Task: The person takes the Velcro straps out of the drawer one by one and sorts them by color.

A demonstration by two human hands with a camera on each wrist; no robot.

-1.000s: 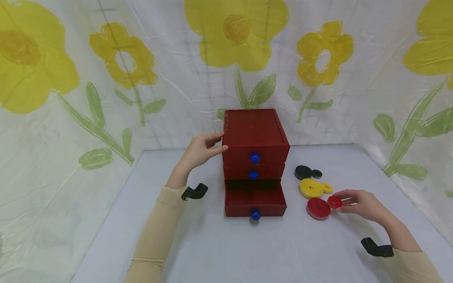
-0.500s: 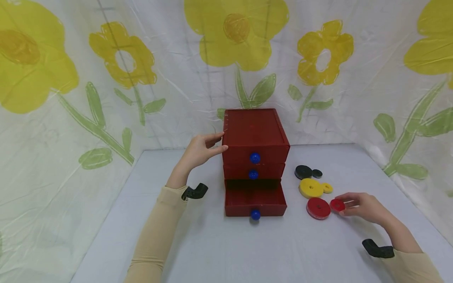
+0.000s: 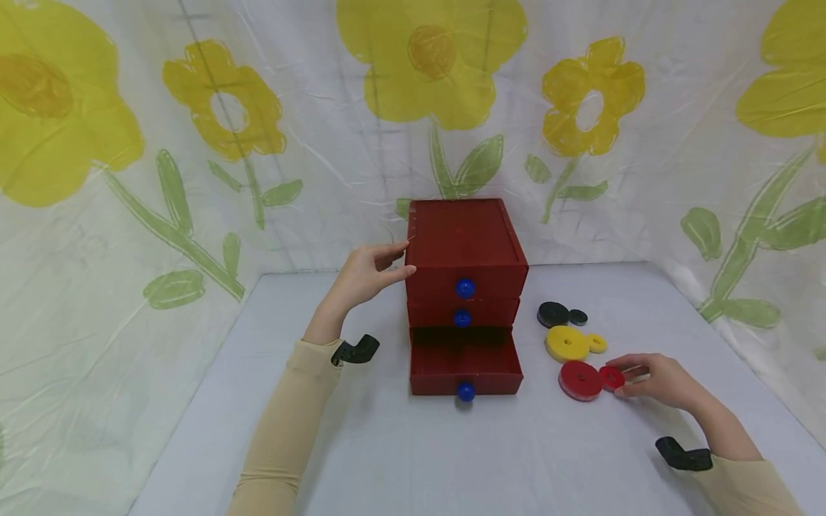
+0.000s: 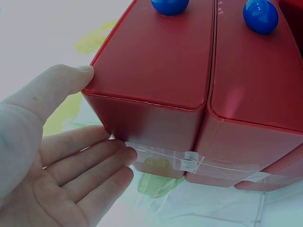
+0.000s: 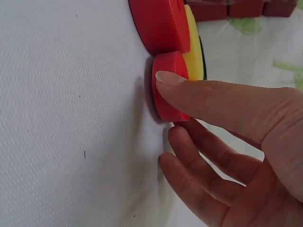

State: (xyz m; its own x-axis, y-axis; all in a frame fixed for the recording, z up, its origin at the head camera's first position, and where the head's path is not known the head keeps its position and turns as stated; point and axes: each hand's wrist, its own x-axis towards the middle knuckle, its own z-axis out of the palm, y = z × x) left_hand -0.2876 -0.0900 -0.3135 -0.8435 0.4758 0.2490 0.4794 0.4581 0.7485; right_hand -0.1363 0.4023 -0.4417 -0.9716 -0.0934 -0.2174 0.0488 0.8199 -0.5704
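Observation:
In the head view, my left hand rests at the upper left front corner of a dark red chest of drawers. Its thumb touches the front edge, and its fingers lie fairly straight along the side in the left wrist view. The bottom drawer is pulled out, and two drawers above it are shut. My right hand pinches a small red tape roll between thumb and fingers, some fingertips hidden behind it. This roll stands right beside a larger red tape roll on the white tabletop.
Behind the red rolls lie a large yellow roll with a small yellow roll, then a large black roll with a small black roll. Blue knobs stick out from the drawers. A flower-painted sheet hangs behind the table.
The small red roll moved slightly right and toward me with my right hand, then back left against the large red roll. My left hand has stayed in place.

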